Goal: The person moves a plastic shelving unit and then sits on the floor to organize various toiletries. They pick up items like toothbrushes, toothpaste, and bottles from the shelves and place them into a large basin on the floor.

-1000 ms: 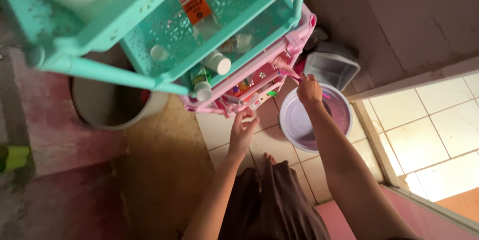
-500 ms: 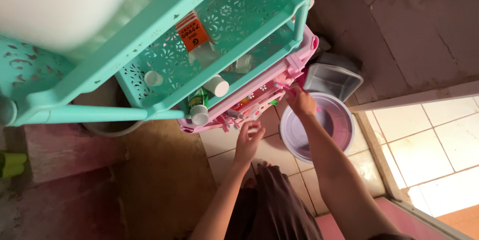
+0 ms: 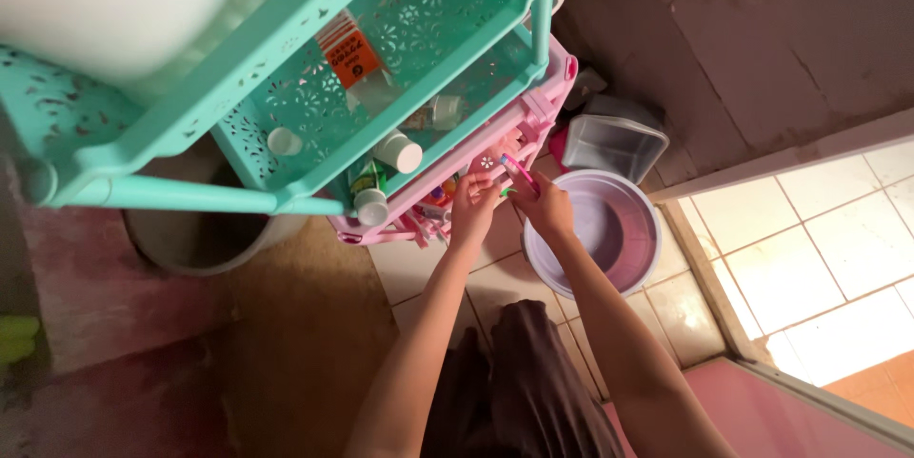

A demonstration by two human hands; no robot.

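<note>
right now my right hand (image 3: pixel 549 210) is pinched shut around a pink toothbrush (image 3: pixel 519 172), thumb and fingers closed on its lower handle, the head end pointing up and away toward the pink rack (image 3: pixel 557 87); my left hand (image 3: pixel 473 209) sits just beside it, fingers curled at the rack's front edge, and i cannot tell whether it grips anything or only rests against the plastic; to my mind, handling the brush well means keeping the pinch low on the handle so the bristle end stays free of my fingers, and keeping the left hand steady on the rack so the light frame does not tip or rattle the bottles; the toothbrush lies between my two hands, touching the right one, close to the left one, slanting over the rack's lower tier; below and to the right of my right wrist stands a round lilac basin (image 3: pixel 628 229) on the tiled floor (image 3: pixel 433 268), just beside the rack; behind the basin sits a clear plastic container (image 3: pixel 614 139); over the pink rack stands a teal rack (image 3: pixel 286 77) with white-capped bottles (image 3: pixel 398 150) lying in it; a grey bucket (image 3: pixel 190 244) stands at the left, partly under the teal frame.
</note>
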